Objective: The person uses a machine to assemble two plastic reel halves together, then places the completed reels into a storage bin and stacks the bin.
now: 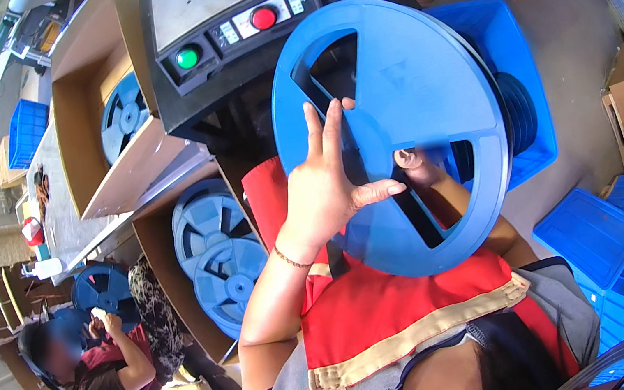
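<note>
A large blue plastic reel (418,84) is held up in front of my chest, its broad face turned toward me, with cut-out windows around the hub. My left hand (319,189) lies against this face near the hub, its fingers and thumb spread apart. Behind the reel, my right hand (420,167) shows partly through a window, its fingers bent at the window's edge; the rest of it is hidden. My right forearm passes behind the lower rim.
Beyond the reel stands a machine with a control panel (263,20) of green and red buttons. A blue crate (522,83) holds more reels at the right. Cartons (168,279) with reels stand at the left, where another person (111,356) sits. Lidded blue bins (595,237) stand lower right.
</note>
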Motion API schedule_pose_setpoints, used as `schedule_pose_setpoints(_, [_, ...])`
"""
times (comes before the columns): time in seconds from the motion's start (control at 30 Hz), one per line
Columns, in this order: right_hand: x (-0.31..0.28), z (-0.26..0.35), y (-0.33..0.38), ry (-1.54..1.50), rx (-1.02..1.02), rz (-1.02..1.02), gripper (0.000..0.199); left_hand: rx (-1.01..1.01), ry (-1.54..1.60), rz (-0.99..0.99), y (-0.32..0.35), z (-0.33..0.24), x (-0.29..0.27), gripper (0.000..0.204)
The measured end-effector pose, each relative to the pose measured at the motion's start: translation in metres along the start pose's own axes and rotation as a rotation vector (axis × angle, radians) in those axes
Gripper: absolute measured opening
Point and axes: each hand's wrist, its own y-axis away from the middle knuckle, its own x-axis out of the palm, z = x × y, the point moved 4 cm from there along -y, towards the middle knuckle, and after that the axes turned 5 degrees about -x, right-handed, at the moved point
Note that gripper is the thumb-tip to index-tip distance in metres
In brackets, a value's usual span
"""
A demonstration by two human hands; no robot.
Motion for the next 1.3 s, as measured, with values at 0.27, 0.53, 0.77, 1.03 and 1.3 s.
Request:
schedule_pose_setpoints(0.27, [-0.045, 0.054, -0.009, -0.064, -0.197, -0.203, 0.072, 0.312, -0.223, -0.485, -0.097, 0.019, -0.074, 0.072])
schedule_pose_setpoints(0.53, [-0.132, 0.147, 0.013, 0.659, -0.292, -0.493, 0.059, 0.215, -0.769, -0.312, -0.256, 0.054, -0.154, 0.030])
schedule_pose_setpoints(0.77, [-0.110, 0.226, -0.042, 1.471, -0.624, -0.514, 0.092, 0.257, -0.402, -0.673, -0.145, 0.002, -0.252, 0.022])
schedule_pose_setpoints(1.03, [-0.037, 0.227, -0.258, 1.837, -0.540, -0.107, 0.094, -0.225, 0.058, -0.134, 0.040, 0.075, -0.254, 0.023])
schedule_pose_setpoints(1.3, [0.038, 0.181, -0.437, 2.136, -0.141, 0.123, 0.112, -0.120, 0.024, 0.066, 0.005, 0.133, -0.175, 0.020])
